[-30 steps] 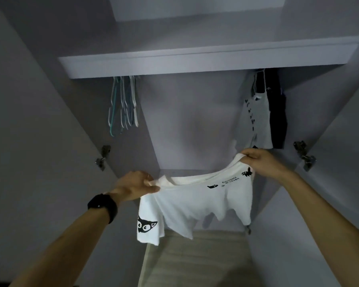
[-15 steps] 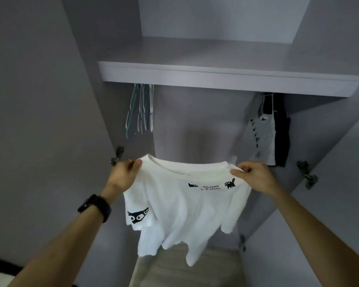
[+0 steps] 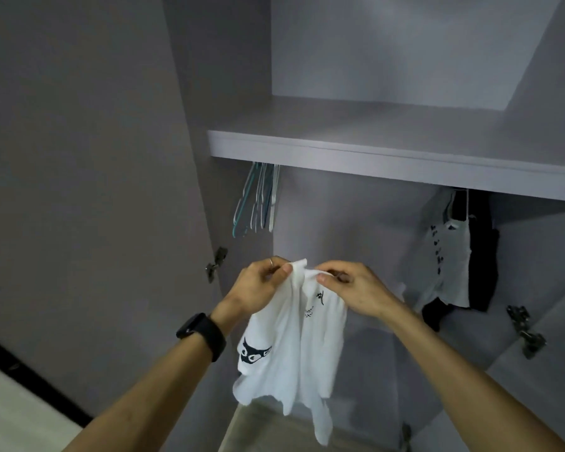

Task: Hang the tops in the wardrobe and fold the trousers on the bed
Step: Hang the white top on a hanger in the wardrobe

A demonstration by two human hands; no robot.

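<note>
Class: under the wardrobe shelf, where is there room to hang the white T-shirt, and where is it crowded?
Free: under the shelf, between the empty hangers and the hung tops. Crowded: at those two clusters.

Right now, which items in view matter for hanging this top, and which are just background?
Job: white T-shirt, gripped at the top by left hand and right hand; empty hangers.
Background: shelf, hung garments, door hinge, wristwatch.
</note>
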